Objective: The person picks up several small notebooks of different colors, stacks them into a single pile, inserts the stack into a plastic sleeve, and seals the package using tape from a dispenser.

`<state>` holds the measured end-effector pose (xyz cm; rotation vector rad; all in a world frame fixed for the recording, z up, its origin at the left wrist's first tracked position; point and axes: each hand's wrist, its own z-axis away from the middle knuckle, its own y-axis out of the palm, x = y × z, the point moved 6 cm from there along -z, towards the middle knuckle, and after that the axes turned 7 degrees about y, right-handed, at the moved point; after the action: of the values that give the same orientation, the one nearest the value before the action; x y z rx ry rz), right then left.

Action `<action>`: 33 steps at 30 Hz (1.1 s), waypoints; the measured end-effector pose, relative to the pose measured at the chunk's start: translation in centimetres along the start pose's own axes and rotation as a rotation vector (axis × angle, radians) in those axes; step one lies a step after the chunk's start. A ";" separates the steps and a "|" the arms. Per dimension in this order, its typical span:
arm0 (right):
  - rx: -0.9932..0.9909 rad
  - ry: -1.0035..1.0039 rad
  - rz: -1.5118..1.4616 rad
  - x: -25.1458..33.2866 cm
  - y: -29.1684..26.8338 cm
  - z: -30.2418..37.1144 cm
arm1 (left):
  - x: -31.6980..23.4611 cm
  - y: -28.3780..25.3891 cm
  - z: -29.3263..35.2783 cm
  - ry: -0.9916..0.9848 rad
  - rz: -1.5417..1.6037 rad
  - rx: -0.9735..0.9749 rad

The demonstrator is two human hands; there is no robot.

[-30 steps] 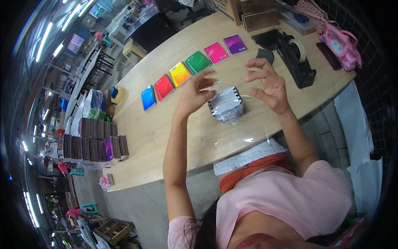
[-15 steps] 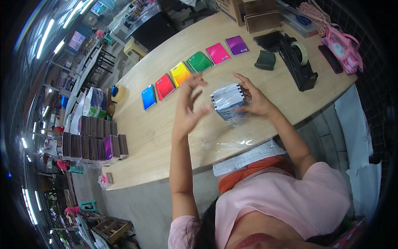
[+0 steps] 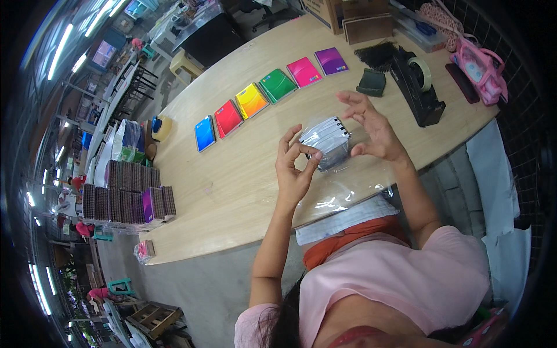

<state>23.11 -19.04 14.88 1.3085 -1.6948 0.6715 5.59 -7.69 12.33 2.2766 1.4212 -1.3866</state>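
Note:
A small bundle of spiral notebooks in clear plastic film rests on the table in front of me, its bound edges showing. At the bundle's left edge my left hand is closed, thumb and forefinger pinched together on the film. My right hand hovers just right of the bundle, its fingers spread and holding nothing. Loose film trails from the bundle toward the table's near edge.
Beyond the bundle runs a row of single notebooks: blue, red, yellow, green, pink and purple. A black tape dispenser stands right. Notebook stacks stand left. A wrapped pack lies at the left corner.
My left hand has moved right and pinched the film at the bundle's left edge. My right hand has come off the bundle's right side and opened. The bundle has shifted slightly right.

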 end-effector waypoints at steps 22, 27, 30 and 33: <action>-0.010 0.144 0.294 -7.5 -2.8 -0.1 | -0.2 1.7 -0.7 -0.079 -0.083 -0.159; 0.053 0.115 0.275 -8.4 -2.6 -0.6 | -1.4 1.3 -0.2 -0.050 -0.065 -0.248; -0.028 0.120 0.233 -8.6 -3.4 -0.4 | -1.3 1.4 -0.2 -0.043 -0.071 -0.255; 0.009 0.090 0.274 -6.8 -1.5 -0.6 | -0.8 1.6 -0.2 -0.066 -0.046 -0.241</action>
<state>25.26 -15.73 9.09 1.0446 -1.8154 0.8830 6.83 -8.96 12.50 2.0434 1.5363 -1.2153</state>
